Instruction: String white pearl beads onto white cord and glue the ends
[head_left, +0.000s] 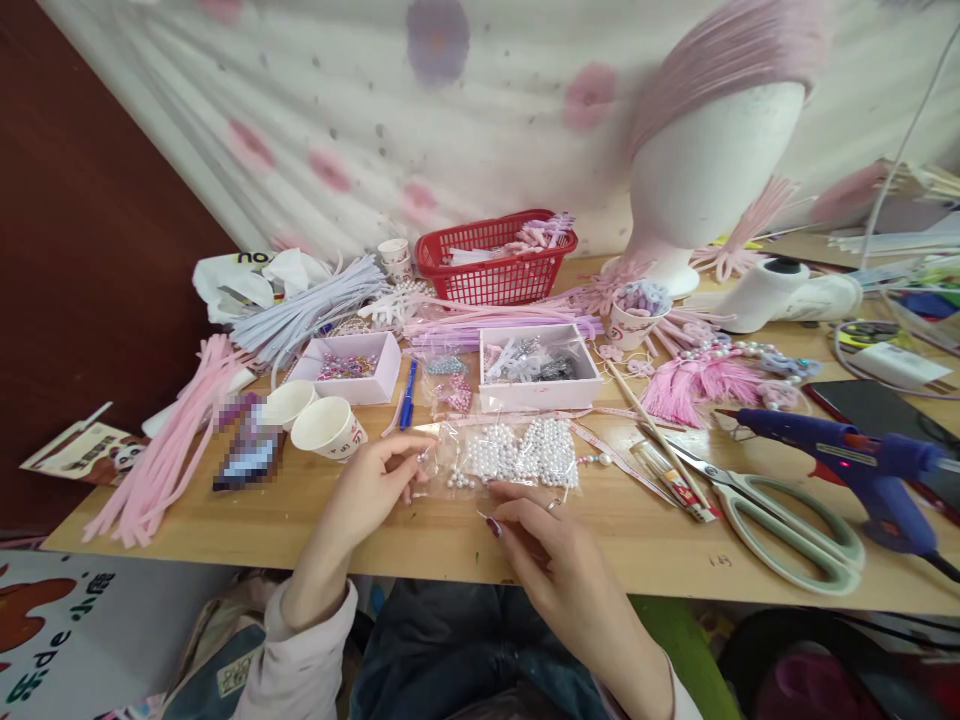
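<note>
A clear plastic bag of white pearl beads [521, 452] lies flat on the table in front of me. At its left end, my left hand [379, 485] is closed, thumb and fingers pinched together by the plastic. Whatever sits between those fingertips is too small to name. My right hand [551, 550] is just below the bag's lower edge, its fingers curled in and thumb pressed to them. A thin pale tip shows beside the right fingertips, but its kind is unclear. Small bags of blue and pink beads [454, 392] lie behind the pearls.
Paper cups [330, 428] and a white box of colored beads [352, 368] stand left. Behind are another white box [538, 392] and a red basket [495, 275]. Scissors [787, 525], a blue glue gun [847, 455] and a foam head [705, 170] are right.
</note>
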